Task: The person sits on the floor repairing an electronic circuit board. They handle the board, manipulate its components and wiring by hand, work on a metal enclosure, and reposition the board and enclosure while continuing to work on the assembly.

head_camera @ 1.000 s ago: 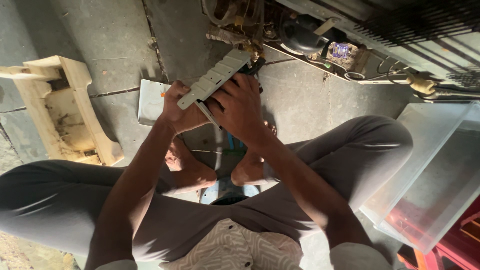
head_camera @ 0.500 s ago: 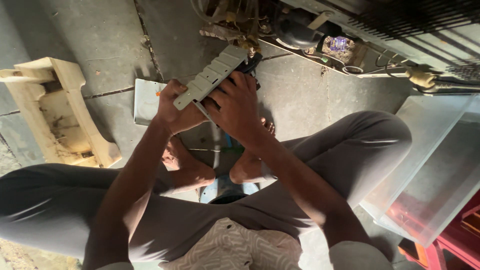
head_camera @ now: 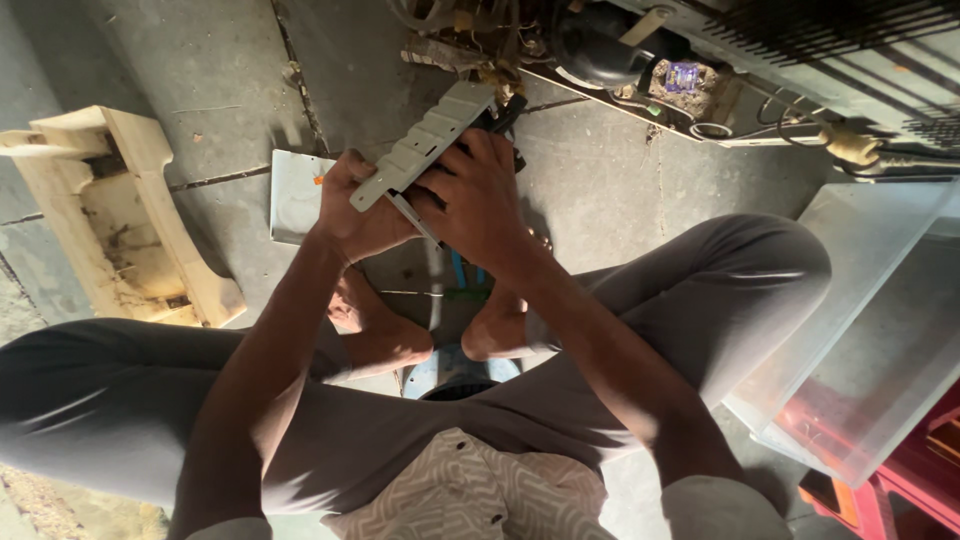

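Note:
I sit cross-legged on a concrete floor and hold a long grey ridged plastic panel [head_camera: 425, 142] in front of me with both hands. My left hand [head_camera: 358, 212] grips its lower end from the left side. My right hand [head_camera: 478, 200] is wrapped around its underside, where a dark part and a thin metal edge show between the fingers. The panel tilts up and to the right, towards the open back of an appliance [head_camera: 650, 60] with a black compressor and wires.
A cream plastic moulded piece [head_camera: 140, 220] lies on the floor to the left. Under my hands sits a flat white plate [head_camera: 295, 195]. A clear plastic drawer [head_camera: 880, 330] lies at the right, beside something red [head_camera: 920, 470]. My bare feet [head_camera: 440, 335] rest below the hands.
The hands and the panel keep the same grip. The view has shifted slightly, so the panel and the appliance sit a little further left and higher in the picture.

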